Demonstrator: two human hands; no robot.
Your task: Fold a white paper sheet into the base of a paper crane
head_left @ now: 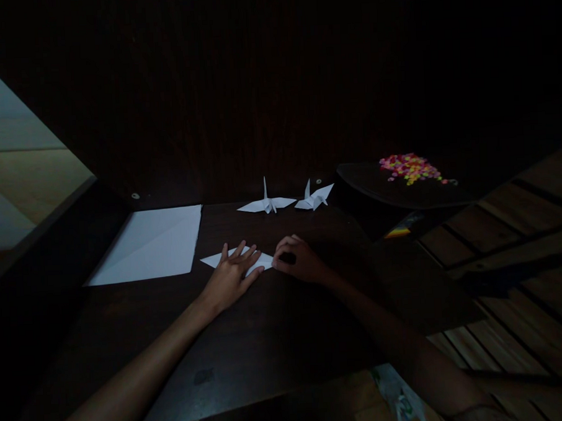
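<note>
A folded white paper (212, 260), long and pointed at its left end, lies flat on the dark wooden table. Spread across its middle, my left hand (233, 271) rests with the fingers apart and presses it down. My right hand (302, 259) pinches the paper's right tip between thumb and forefinger, the other fingers curled. Just beyond the hands stand two finished paper cranes: one crane (267, 203) with wings spread, and another crane (314, 200) to its right, turned at an angle.
On the left lies a stack of white paper sheets (152, 244). A dark curved shelf (358, 175) at the right bears a heap of small colourful pieces (412, 169). A dark wooden panel (211, 102) rises behind the table (250, 354). Wooden slats (524, 225) show at far right.
</note>
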